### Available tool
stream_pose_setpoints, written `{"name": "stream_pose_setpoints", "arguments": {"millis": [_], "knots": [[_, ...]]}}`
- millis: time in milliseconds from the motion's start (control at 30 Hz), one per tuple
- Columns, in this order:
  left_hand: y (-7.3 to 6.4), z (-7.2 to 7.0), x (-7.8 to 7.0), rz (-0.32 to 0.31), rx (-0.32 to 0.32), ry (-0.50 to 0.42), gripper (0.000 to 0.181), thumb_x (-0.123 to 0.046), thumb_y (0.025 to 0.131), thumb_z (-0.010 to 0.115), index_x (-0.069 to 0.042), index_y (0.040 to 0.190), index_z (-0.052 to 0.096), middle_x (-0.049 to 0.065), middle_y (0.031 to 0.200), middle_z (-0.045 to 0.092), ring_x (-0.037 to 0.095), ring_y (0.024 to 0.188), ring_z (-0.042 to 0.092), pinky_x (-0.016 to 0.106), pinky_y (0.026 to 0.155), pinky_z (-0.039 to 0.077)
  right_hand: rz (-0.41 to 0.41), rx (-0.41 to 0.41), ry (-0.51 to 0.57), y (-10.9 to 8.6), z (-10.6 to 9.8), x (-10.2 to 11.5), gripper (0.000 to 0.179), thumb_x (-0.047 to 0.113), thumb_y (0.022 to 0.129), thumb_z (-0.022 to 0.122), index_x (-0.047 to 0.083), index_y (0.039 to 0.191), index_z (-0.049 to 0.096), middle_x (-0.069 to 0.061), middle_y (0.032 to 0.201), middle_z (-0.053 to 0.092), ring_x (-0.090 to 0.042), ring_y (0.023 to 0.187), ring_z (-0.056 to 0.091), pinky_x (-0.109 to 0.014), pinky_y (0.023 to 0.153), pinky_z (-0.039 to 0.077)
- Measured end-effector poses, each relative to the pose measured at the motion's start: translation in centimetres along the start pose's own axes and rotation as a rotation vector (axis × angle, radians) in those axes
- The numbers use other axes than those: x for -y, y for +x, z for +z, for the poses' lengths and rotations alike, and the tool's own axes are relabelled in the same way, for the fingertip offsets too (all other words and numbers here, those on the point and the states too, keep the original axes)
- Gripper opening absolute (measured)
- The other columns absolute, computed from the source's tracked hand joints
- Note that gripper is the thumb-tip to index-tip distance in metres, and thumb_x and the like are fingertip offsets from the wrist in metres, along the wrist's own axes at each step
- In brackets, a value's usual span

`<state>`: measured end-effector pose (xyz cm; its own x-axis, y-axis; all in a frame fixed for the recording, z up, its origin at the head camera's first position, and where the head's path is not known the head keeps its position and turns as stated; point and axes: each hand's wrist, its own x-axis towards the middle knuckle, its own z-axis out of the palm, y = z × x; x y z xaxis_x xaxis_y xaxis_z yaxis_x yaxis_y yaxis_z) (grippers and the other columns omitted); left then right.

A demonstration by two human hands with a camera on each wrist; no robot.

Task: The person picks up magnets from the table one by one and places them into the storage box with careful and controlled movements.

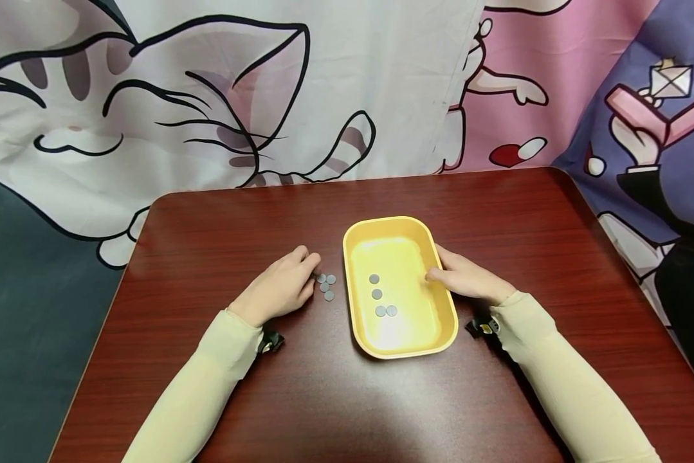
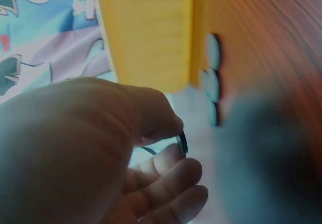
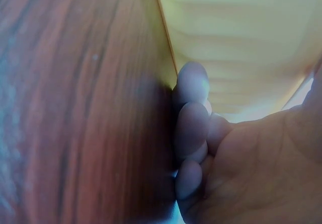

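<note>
My left hand (image 1: 284,287) is over the table, left of a yellow tray (image 1: 403,352). In the left wrist view, its thumb and fingers pinch a coin (image 2: 182,142), seen edge-on. Several grey coins (image 1: 325,287) lie in a small cluster on the table beside those fingertips. Inside the tray are several more coins (image 1: 377,294), toward its left side. My right hand (image 1: 468,273) grips the tray's right wall, the thumb over the rim and the fingers outside. In the right wrist view, the curled fingers (image 3: 192,128) sit low against the tray, close to the tabletop.
The reddish-brown wooden table (image 1: 237,225) has rounded far corners. Behind it hangs a cloth (image 1: 352,77) printed with cartoon figures. A dark object (image 1: 685,302) stands past the table's right edge.
</note>
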<state>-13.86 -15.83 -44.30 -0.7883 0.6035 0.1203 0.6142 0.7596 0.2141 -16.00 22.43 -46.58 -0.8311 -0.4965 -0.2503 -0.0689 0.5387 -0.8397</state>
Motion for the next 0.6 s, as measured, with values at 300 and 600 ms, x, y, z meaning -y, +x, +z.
{"name": "stream_pose_setpoints", "arguments": {"millis": [300,600], "knots": [[-0.1,-1.8,-3.7,0.106,-0.049,-0.024,0.010,-0.010,0.093,0.064,-0.012,0.101,0.059,0.001,0.094,0.052,0.015,0.078,0.052,0.029,0.075,0.052,-0.007,0.002,0.007,-0.1,0.1,-0.1,0.069,0.009,0.097,0.057,-0.001,0.158,0.028,-0.026,0.125,0.066,-0.021,0.091,0.075,-0.030,0.079,0.061],[0.8,-2.4,-8.5,0.323,-0.095,0.015,0.009,-0.013,0.096,0.059,-0.014,0.104,0.062,0.001,0.097,0.054,0.019,0.080,0.052,0.031,0.073,0.049,-0.011,-0.007,-0.010,-0.1,0.0,-0.1,0.069,0.010,0.096,0.056,-0.001,0.158,0.028,-0.025,0.125,0.066,-0.020,0.090,0.075,-0.030,0.080,0.061]]}}
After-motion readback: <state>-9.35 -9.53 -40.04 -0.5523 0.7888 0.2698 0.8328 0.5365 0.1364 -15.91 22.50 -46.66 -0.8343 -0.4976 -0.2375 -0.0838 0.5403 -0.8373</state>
